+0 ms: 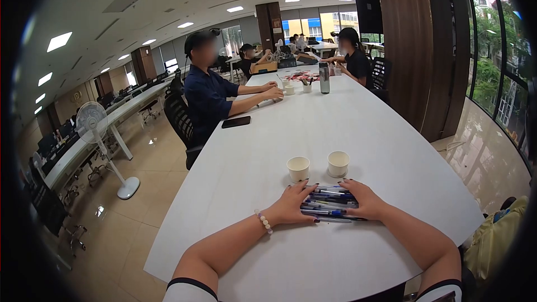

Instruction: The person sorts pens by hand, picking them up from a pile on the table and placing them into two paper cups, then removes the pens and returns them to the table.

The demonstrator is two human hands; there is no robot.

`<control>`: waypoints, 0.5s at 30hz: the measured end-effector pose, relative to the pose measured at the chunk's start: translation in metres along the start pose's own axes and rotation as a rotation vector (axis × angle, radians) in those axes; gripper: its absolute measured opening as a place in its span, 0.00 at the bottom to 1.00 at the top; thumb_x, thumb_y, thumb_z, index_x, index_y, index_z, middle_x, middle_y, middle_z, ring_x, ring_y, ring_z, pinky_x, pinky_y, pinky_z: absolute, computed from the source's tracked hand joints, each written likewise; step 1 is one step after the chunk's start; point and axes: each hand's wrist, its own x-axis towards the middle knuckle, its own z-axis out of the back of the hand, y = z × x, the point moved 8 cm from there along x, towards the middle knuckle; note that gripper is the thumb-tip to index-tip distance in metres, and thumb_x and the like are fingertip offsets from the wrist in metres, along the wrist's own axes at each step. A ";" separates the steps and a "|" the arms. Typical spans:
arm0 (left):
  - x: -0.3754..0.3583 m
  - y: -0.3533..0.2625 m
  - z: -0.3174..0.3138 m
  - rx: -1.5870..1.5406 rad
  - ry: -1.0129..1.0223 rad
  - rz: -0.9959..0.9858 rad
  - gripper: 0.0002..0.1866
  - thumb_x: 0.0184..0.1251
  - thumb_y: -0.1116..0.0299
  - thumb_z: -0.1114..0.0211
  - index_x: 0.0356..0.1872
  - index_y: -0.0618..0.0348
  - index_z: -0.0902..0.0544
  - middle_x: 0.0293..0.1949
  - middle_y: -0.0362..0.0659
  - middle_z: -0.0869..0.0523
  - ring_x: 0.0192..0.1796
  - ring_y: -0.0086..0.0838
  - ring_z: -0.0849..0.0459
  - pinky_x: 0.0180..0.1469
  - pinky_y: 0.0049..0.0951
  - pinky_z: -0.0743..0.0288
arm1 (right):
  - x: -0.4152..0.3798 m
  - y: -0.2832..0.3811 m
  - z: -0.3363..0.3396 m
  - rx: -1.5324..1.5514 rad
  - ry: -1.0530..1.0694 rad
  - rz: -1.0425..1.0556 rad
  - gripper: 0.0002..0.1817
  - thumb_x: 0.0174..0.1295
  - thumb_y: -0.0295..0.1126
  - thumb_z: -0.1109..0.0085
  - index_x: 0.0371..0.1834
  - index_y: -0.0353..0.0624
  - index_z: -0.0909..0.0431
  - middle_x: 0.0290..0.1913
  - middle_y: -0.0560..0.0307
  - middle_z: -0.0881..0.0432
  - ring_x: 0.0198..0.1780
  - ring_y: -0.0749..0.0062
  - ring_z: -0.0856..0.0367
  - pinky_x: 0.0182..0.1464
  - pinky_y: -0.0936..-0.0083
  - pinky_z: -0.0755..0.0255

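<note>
A pile of pens (330, 203), several with blue, black and clear barrels, lies crosswise on the white table between my hands. My left hand (292, 203) rests at the pile's left end, fingers spread along the far side and thumb along the near side. Mirroring it, my right hand (363, 199) curves around the right end with its thumb and fingers apart. Both hands touch the pens, framing the pile without closing on it. Just beyond stand two paper cups, the left cup (298, 169) and the right cup (338, 164), both upright.
Farther up the table (268, 151) are a black phone (236, 122), a cup of pens (307, 86) and a grey bottle (324, 79). A person (210, 86) sits at the left edge, another (353, 59) at the far right. A yellow bag (498, 240) is at lower right.
</note>
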 end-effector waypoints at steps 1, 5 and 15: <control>0.000 0.000 -0.002 0.028 0.033 0.004 0.53 0.44 0.44 0.26 0.71 0.54 0.42 0.70 0.61 0.45 0.71 0.55 0.45 0.71 0.49 0.50 | -0.007 0.001 -0.002 -0.041 0.051 0.016 0.46 0.49 0.55 0.36 0.70 0.47 0.41 0.71 0.43 0.41 0.72 0.46 0.47 0.72 0.55 0.53; 0.001 0.001 -0.008 0.085 0.085 -0.022 0.54 0.43 0.42 0.26 0.71 0.55 0.43 0.69 0.62 0.44 0.72 0.55 0.46 0.72 0.50 0.54 | -0.013 0.010 -0.011 -0.197 0.173 0.031 0.56 0.43 0.65 0.35 0.74 0.50 0.48 0.74 0.40 0.51 0.75 0.41 0.57 0.73 0.46 0.61; -0.001 -0.006 -0.004 -0.003 0.114 -0.026 0.52 0.45 0.45 0.26 0.71 0.54 0.42 0.70 0.61 0.44 0.71 0.54 0.46 0.72 0.46 0.49 | -0.007 0.008 -0.002 -0.142 0.142 0.062 0.55 0.42 0.61 0.32 0.72 0.49 0.45 0.72 0.43 0.45 0.73 0.47 0.48 0.72 0.56 0.52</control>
